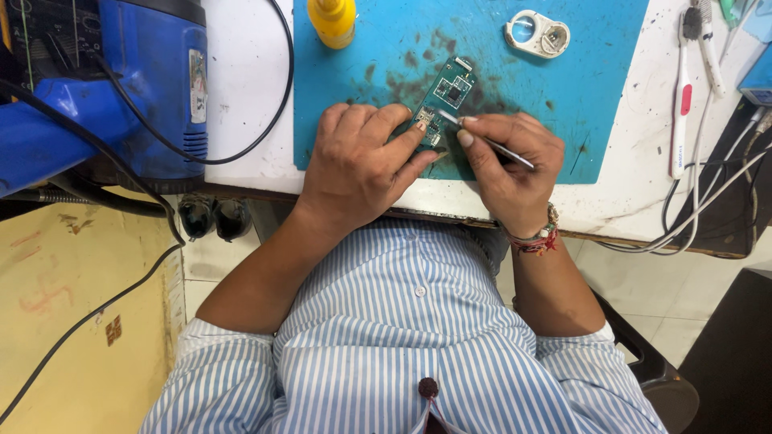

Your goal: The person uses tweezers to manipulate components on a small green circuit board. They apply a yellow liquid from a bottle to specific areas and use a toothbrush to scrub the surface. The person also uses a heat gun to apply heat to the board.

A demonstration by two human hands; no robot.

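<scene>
Striped shirt (402, 321): bottom of frame, forearms reaching up.
Left hand (362, 165): centre, fingers curled, pinning the green circuit board (447, 92) flat on the blue mat (563, 88).
Right hand (507, 165): closed in a pinch on metal tweezers (486, 141), tips at the board's lower end. Best worked with the board held steady and the tips light.
Yellow bottle (332, 20): top centre.
Blue heat gun (104, 88): upper left.
White toothbrush (682, 104): upper right.
</scene>
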